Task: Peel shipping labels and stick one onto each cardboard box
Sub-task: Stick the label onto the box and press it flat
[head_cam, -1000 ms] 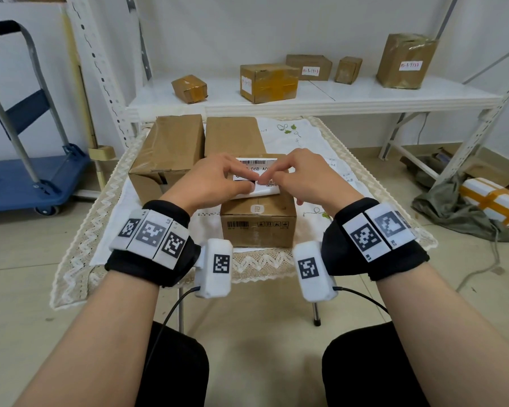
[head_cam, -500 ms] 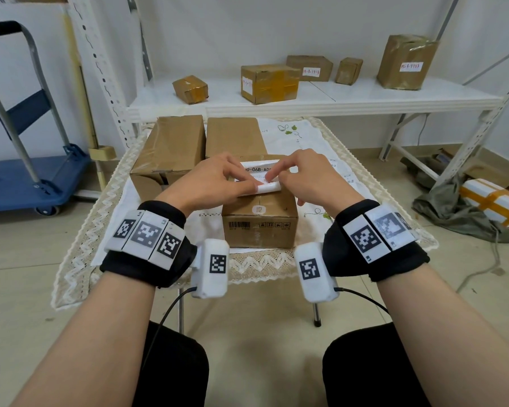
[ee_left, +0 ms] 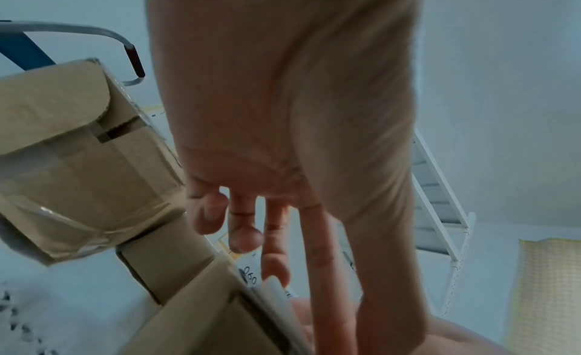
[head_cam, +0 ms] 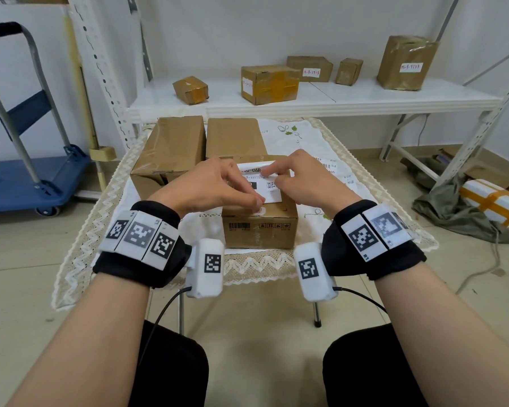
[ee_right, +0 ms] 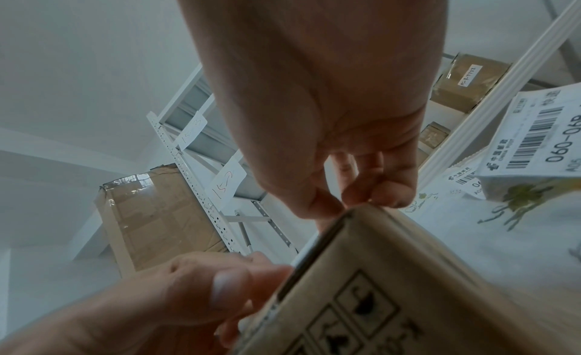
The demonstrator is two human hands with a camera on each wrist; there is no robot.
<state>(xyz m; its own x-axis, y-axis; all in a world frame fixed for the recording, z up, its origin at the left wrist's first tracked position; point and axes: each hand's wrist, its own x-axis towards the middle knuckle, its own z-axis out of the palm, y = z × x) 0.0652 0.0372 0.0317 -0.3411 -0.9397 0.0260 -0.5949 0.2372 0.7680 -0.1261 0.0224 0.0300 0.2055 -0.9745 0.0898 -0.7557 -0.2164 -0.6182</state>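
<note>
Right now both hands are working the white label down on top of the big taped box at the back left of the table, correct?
Not quite. The left hand and right hand are working the white label down, but on the small front box, not the big taped box behind it. The head view shows this.

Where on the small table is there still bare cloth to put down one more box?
Bare cloth lies behind the spare labels, right of the two rear boxes. The left half is crowded: boxes stand side by side, and both hands work on the front box.
</note>
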